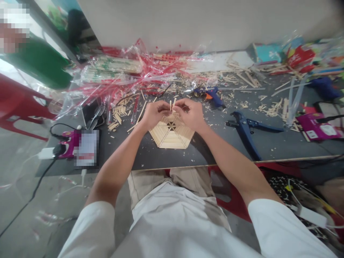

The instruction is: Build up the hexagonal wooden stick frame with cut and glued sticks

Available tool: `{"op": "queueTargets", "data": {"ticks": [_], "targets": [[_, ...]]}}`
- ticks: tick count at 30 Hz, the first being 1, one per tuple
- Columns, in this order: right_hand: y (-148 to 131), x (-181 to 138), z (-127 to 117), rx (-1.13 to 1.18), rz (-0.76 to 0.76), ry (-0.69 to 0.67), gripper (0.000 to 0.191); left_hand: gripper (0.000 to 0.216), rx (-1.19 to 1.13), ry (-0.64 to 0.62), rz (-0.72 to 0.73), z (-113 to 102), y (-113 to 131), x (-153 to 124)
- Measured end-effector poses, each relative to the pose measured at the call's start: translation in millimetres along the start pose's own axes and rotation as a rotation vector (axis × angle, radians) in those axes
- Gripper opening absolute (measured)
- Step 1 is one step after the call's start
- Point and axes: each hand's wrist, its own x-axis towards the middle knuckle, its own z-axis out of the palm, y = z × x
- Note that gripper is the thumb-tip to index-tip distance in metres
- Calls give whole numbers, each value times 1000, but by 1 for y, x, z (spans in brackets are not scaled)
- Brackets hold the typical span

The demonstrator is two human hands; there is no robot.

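Left hand (156, 113), right hand (191, 110) nearly meet over pale hexagonal wooden-stick panel (172, 139) on dark-grey table (279, 147), fingertips pinching short pale wooden sticks (174, 101); blue-orange glue gun (215, 97) beyond right hand, blue cutter (247, 134) rightward.

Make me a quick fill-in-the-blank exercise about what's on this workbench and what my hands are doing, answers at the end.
The left hand and right hand pinch small sticks at the stick panel's ___ edge, not its near one.
The glue gun nearest the right hand has an ___ trigger.
The blue two-handled tool lies to the ___ of the stick panel.
The sleeves are ___.

Missing words: far; orange; right; white.
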Motion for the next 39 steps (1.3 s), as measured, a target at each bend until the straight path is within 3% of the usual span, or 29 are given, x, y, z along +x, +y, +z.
{"op": "queueTargets", "data": {"ticks": [8, 17, 31, 39], "targets": [[-1, 0, 2, 29, 17, 18, 45, 10, -29, -6, -15, 1, 2, 1], [-3, 0, 0, 16, 20, 8, 22, 12, -29, -23, -49, 1, 3, -3], [2, 2, -1, -29, 16, -16, 16, 9, 117, -67, 20, -3, 6, -1], [1, 0, -1, 38, -9, -49, 22, 10, 38, -64, 7, -3, 1, -1]]}}
